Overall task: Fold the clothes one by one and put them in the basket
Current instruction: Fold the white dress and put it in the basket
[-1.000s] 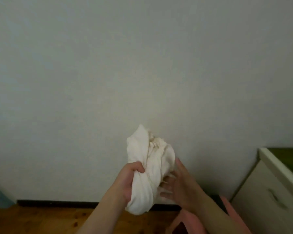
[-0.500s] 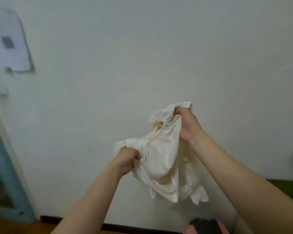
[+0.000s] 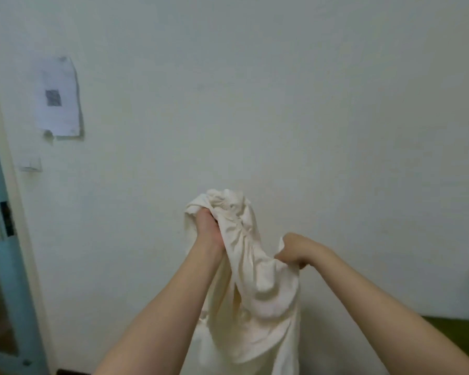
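A cream-white garment [image 3: 255, 288] hangs bunched in the air in front of a pale wall. My left hand [image 3: 207, 230] grips its upper end, with folds of cloth spilling over the fingers. Lower and to the right, my right hand [image 3: 295, 250] pinches another edge of the same garment. The cloth drapes down between my forearms and runs out of the bottom of the view. No basket is in view.
A sheet of paper [image 3: 57, 97] is stuck on the wall at upper left. A light-blue door frame [image 3: 0, 239] runs down the left edge. A green surface [image 3: 460, 331] shows at lower right.
My left hand has risen to the top of the garment while my right hand dropped lower and to the right. The cloth has unrolled and hangs longer. The view has tilted further up.
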